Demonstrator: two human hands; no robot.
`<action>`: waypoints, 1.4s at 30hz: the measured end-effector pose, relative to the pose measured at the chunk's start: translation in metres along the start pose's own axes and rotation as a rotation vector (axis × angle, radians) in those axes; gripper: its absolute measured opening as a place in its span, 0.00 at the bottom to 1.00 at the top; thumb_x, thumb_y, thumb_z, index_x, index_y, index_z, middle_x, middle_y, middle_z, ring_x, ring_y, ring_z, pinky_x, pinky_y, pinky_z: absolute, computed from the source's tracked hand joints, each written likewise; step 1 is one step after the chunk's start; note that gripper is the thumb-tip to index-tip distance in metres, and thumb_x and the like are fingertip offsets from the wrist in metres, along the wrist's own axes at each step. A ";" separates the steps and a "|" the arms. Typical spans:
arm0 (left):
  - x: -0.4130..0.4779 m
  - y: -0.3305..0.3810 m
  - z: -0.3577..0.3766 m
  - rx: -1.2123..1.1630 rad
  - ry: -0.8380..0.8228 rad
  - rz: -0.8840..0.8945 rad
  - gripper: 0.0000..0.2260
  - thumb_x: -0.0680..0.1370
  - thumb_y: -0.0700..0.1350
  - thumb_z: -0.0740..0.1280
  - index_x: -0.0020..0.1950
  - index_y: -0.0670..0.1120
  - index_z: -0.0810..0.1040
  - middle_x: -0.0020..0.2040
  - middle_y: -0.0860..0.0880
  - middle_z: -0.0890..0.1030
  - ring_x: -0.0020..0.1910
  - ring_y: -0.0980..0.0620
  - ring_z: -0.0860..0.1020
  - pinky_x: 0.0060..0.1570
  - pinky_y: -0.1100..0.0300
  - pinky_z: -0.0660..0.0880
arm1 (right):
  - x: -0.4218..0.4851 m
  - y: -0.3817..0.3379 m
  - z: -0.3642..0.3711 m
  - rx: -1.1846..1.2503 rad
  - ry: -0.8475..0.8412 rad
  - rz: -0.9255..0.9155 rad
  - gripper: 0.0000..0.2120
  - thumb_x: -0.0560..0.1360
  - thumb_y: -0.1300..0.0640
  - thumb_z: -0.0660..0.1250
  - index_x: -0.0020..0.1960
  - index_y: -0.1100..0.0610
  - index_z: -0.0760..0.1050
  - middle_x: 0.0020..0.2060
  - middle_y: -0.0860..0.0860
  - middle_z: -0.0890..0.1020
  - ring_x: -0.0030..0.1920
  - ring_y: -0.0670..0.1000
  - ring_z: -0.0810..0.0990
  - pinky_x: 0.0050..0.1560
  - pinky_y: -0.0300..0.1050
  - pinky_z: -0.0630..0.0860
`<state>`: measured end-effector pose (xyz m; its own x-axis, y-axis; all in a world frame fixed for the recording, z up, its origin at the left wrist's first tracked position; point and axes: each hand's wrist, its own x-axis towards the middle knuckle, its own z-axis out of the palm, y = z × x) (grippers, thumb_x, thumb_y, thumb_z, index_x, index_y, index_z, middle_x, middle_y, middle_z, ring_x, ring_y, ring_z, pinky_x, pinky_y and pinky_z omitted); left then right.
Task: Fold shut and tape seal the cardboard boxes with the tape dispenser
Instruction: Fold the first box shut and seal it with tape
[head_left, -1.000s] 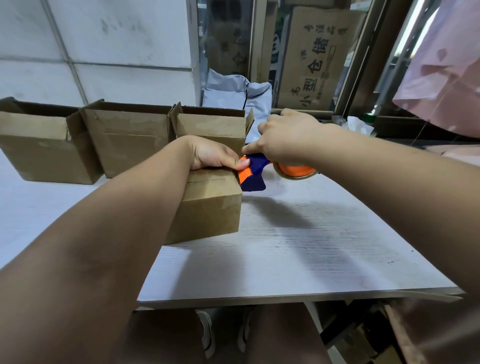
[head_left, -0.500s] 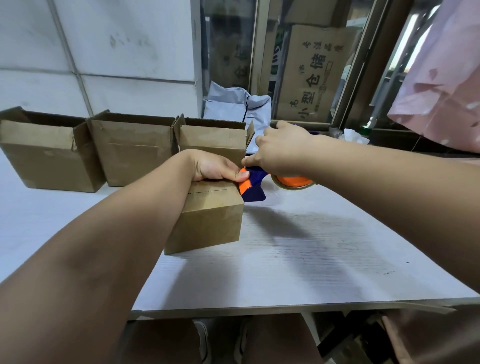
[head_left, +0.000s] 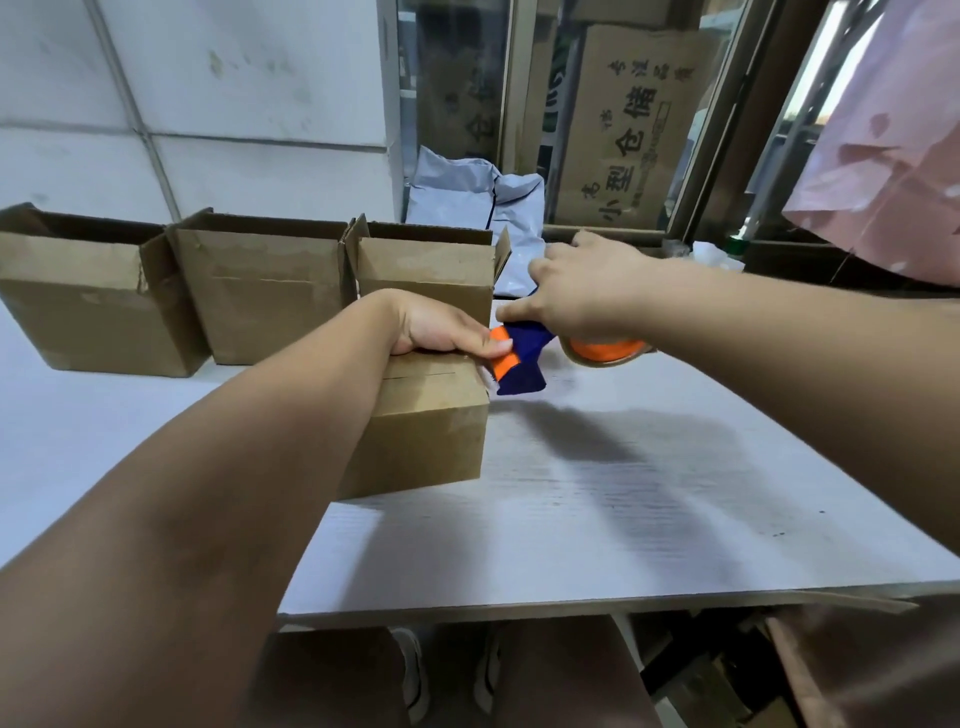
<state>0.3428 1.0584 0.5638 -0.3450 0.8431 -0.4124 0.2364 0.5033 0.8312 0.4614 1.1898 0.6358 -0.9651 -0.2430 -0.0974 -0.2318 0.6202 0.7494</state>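
A small closed cardboard box (head_left: 426, 436) sits on the white table (head_left: 597, 509) in front of me. My left hand (head_left: 441, 332) presses down on its top, fingers reaching its right edge. My right hand (head_left: 587, 291) grips the blue and orange tape dispenser (head_left: 524, 358), whose orange head touches the box's upper right edge beside my left fingertips. The tape roll (head_left: 608, 351) shows below my right palm. Three open boxes stand in a row behind: one at the left (head_left: 88, 306), one in the middle (head_left: 265, 301), one on the right (head_left: 426, 270).
A tiled wall rises behind the open boxes. Grey plastic mailer bags (head_left: 467, 197) lie at the back of the table. A large printed carton (head_left: 634, 130) stands behind a window frame. Pink cloth (head_left: 893, 156) hangs at the right. The table's front edge runs across the lower view.
The view has shifted slightly. Both hands stay at the box's right edge, and the dispenser has barely moved.
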 end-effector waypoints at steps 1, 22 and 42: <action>0.001 0.000 -0.001 0.006 -0.007 0.009 0.11 0.80 0.49 0.58 0.50 0.44 0.77 0.41 0.51 0.84 0.40 0.57 0.82 0.44 0.64 0.77 | 0.000 -0.001 0.003 0.002 0.011 -0.004 0.22 0.82 0.54 0.49 0.74 0.40 0.54 0.56 0.56 0.72 0.59 0.59 0.71 0.48 0.50 0.64; 0.015 -0.010 -0.013 -0.188 0.239 0.160 0.25 0.80 0.58 0.56 0.58 0.38 0.77 0.51 0.43 0.82 0.59 0.37 0.75 0.68 0.44 0.66 | -0.016 0.010 0.062 0.747 0.341 0.410 0.38 0.74 0.66 0.62 0.77 0.45 0.49 0.53 0.54 0.71 0.53 0.56 0.70 0.50 0.54 0.72; 0.005 -0.009 -0.016 -0.360 0.435 0.080 0.10 0.75 0.36 0.69 0.52 0.49 0.78 0.40 0.50 0.82 0.37 0.55 0.81 0.41 0.64 0.77 | -0.007 -0.020 0.092 1.197 0.671 0.701 0.29 0.69 0.70 0.66 0.69 0.57 0.66 0.61 0.56 0.75 0.60 0.58 0.72 0.54 0.41 0.66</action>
<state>0.3241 1.0554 0.5604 -0.6992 0.6820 -0.2142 -0.0206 0.2803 0.9597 0.4618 1.2478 0.5616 -0.7638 0.2674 0.5874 -0.0453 0.8857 -0.4620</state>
